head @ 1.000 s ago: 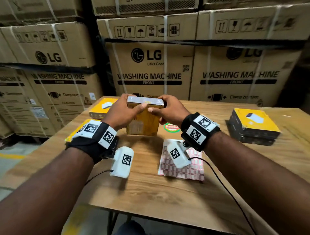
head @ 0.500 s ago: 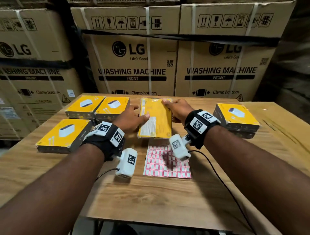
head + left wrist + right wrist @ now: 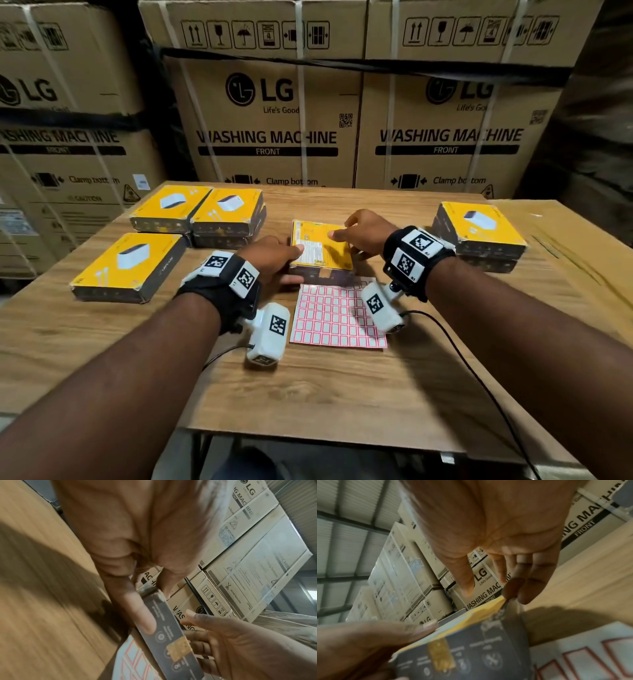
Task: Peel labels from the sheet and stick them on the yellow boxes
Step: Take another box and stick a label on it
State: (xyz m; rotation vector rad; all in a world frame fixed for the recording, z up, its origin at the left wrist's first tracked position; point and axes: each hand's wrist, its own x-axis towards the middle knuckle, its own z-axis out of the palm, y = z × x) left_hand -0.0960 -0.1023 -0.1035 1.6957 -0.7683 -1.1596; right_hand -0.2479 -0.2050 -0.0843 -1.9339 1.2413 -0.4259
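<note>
A yellow box (image 3: pixel 325 251) lies flat on the table, its printed back face up, just beyond the label sheet (image 3: pixel 329 318). My left hand (image 3: pixel 294 263) grips the box's left near corner, thumb on top and fingers along the dark near side (image 3: pixel 171 635). My right hand (image 3: pixel 346 240) holds the right far edge, with its thumb (image 3: pixel 465 582) over the top and its fingers curled at the corner. The sheet of red-bordered labels (image 3: pixel 590 655) lies flat, and its far edge touches the box.
One yellow box (image 3: pixel 126 265) lies at the left, two stacks (image 3: pixel 198 212) stand at the back left, and another stack (image 3: pixel 479 229) stands at the right. Large cartons (image 3: pixel 274 120) wall off the wooden table (image 3: pixel 342 394) behind. Wrist camera cables trail over the near table.
A second ago both hands held the box upright above the table. They have turned it over and lowered it, so it now lies flat at the sheet's far edge.
</note>
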